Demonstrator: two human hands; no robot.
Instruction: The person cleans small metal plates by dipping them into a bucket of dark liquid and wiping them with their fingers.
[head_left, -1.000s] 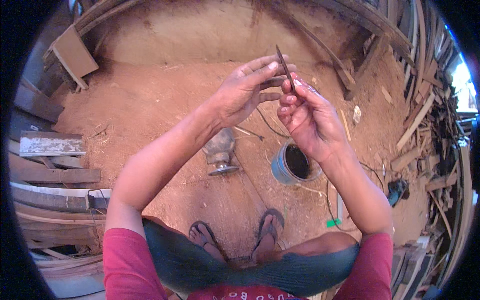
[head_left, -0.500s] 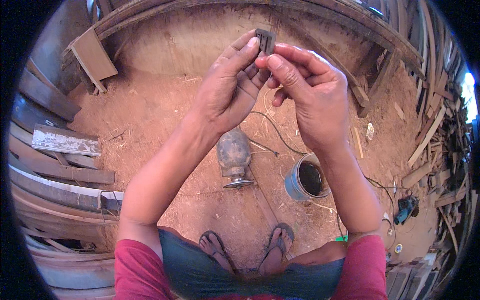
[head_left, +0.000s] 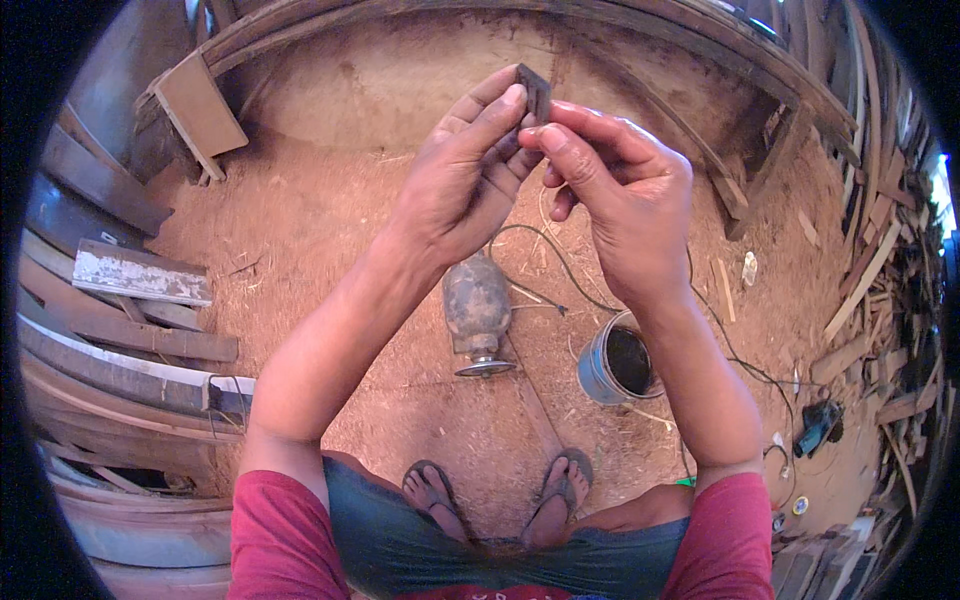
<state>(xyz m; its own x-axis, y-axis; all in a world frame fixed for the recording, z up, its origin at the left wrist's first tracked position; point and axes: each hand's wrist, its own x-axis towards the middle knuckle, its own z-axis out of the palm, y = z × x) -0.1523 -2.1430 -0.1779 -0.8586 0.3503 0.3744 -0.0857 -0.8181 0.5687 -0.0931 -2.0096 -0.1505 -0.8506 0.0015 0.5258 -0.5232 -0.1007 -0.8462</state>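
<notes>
Up at the far middle, my left hand point(head_left: 455, 175) pinches a small dark flat rectangular plate point(head_left: 538, 96) between thumb and fingers. The plate is tilted, seen nearly edge-on, and its face has dark slot-like marks. My right hand point(head_left: 625, 180) is closed at the plate's lower right corner, thumb and fingertips pressed together there; its fingertips look wet and reddish. Exactly how much of the plate lies inside the right fingers is hidden. Below the hands, a worn grey rounded machine point(head_left: 478, 305) with a metal disc at its near end lies on the ground.
A blue bucket point(head_left: 597, 372) with dark contents stands right of the machine, partly behind my right forearm. Cables point(head_left: 560, 255) cross the dirt floor. A blue power tool point(head_left: 818, 428) lies at the right, beside piled wood scraps point(head_left: 880, 270). Boards point(head_left: 150, 340) are stacked left; a wooden beam point(head_left: 480, 6) spans the back.
The plate has turned from showing its slotted face to nearly edge-on. Both hands stay close together around it, and the whole view has shifted slightly.
</notes>
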